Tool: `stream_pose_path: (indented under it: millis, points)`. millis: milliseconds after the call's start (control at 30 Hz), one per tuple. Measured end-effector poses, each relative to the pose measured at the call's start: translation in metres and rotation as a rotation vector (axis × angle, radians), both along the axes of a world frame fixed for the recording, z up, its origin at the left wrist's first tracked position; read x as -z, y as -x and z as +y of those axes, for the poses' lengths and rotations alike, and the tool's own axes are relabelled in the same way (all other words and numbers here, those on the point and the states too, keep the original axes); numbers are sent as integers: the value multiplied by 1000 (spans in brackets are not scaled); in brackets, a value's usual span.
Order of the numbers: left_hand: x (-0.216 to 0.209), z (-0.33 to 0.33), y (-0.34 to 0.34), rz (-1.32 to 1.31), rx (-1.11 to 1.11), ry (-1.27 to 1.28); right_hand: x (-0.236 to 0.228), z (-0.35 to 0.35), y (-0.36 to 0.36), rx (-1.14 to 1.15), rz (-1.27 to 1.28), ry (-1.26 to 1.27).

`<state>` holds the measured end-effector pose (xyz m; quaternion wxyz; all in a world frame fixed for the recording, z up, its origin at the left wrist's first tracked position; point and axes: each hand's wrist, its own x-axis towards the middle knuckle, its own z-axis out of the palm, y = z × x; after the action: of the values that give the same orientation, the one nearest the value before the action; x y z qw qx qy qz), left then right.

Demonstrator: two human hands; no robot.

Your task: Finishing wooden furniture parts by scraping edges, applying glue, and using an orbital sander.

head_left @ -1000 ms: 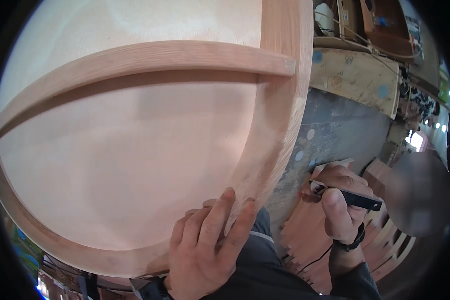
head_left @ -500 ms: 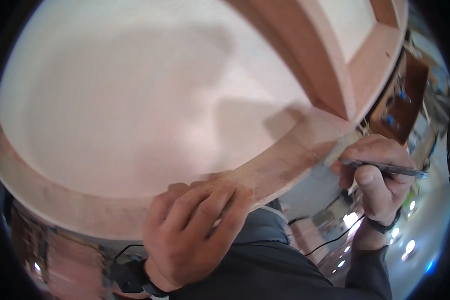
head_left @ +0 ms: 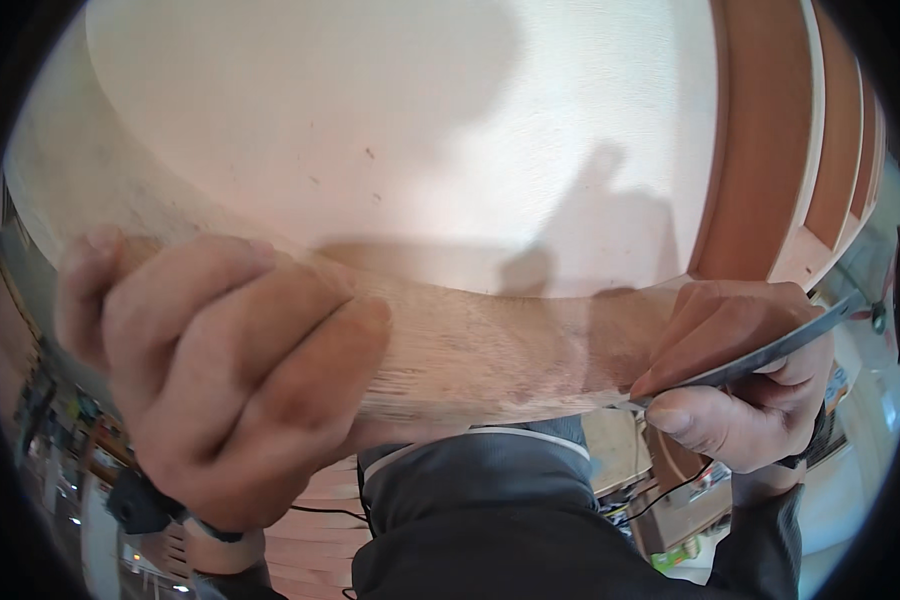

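In front of me is a curved pale wooden rim [head_left: 470,345] with a rough, scratched face, edging a broad whitish panel [head_left: 370,90]. My left hand [head_left: 235,365] grips the rim at the left, its fingers curled over the top and the thumb side near the lower edge. In my right hand [head_left: 745,370] is a slim grey metal tool [head_left: 775,350], pinched between thumb and fingers. It tapers to a thin tip that lies at the rim's lower right edge; whether it is a knife or tweezers I cannot tell. Some fingers rest against the rim.
Reddish-brown curved ribs [head_left: 765,140] stand on the panel at the right. Below the rim, a black cable [head_left: 670,490] runs near my body, with pinkish slats [head_left: 320,545] at the lower left. Assorted cluttered items lie around the lower edges.
The view has shifted along the rim, and the ribs now stand farther right. My left hand appears farther left and closer. The tool's tip has come against the rim's edge.
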<state>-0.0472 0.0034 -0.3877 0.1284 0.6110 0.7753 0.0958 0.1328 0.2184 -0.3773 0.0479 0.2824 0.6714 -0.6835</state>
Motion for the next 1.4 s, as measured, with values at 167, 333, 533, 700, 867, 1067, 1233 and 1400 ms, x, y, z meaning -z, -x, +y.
stream_pose_path:
  millis: [167, 333, 533, 700, 867, 1067, 1233, 1400]
  points:
    - [-2, 28, -30, -67, -39, -39, 3, 27, -22, -140, -7, -30]
    - [-9, 57, -54, 19, 113, 20, -2, 56, -52, -350, 66, -249]
    - [9, 81, -85, 49, 69, -130, 0, 79, -79, -314, 27, -364]
    - [41, 85, -93, 90, 80, -141, 21, 73, -87, -240, -35, -335]
    - [44, 44, -60, 104, 9, -202, 24, 29, -49, -329, 66, -431]
    - [51, 30, -38, 72, 17, -238, 28, 12, -30, -356, 159, -538]
    - [59, 28, -39, 34, 10, -289, 23, 26, -31, -358, -103, -321]
    - [53, 24, -34, 50, -9, -270, 32, 21, -29, -445, 191, -422]
